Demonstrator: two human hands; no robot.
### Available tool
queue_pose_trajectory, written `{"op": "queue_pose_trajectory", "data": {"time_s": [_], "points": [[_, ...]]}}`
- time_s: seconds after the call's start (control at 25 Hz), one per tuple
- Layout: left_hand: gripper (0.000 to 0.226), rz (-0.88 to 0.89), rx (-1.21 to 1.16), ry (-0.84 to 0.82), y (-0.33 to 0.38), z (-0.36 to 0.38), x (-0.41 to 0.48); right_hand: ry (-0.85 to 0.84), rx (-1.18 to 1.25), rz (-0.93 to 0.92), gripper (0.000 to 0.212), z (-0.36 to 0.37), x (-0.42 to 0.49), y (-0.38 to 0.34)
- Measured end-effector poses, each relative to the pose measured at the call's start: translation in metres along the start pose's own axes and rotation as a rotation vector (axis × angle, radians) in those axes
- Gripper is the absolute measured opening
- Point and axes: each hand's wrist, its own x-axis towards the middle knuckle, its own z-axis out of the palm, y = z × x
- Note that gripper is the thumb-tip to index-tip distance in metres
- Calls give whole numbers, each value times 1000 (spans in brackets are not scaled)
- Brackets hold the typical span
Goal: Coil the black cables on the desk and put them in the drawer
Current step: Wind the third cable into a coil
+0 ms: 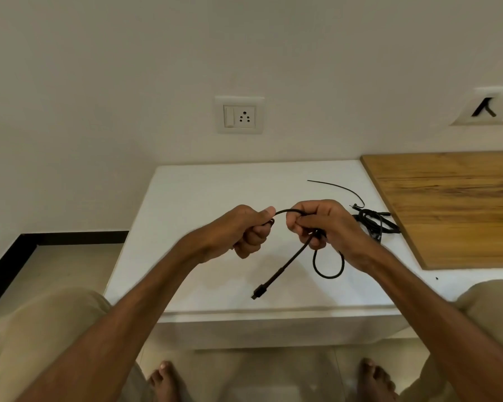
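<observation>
Cable [289, 210] seems light and limp; our left hand [244, 230] and right hand [324, 224] curl round it, its loop [330, 276] sagging below the right grip, probably best pinched there.

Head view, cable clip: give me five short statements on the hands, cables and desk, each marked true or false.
1. The left hand and the right hand grip one black cable. True.
2. The cable's connector end hangs free below the hands. True.
3. The bundle of black cables lies on top of the wooden board. False: it lies on the white desk, at the board's left edge.
4. A plug sits in the wall socket. False: nothing is plugged into it.
5. A thin black strip lies on the desk behind the bundle. True.
</observation>
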Motion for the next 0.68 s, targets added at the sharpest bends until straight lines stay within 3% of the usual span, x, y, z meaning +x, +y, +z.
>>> {"op": "queue_pose_trajectory", "data": {"time_s": [0.2,0.4,0.68], "points": [[50,-27,-320,-13,10,-4,-10,24,-176,-131,24,-3,6,17],[47,-8,-668,-18,15,-7,-19,67,-654,-153,28,13,6,31],[46,170,-769,74,16,-1,-22,-127,-739,-25,29,39,6,51]]}}
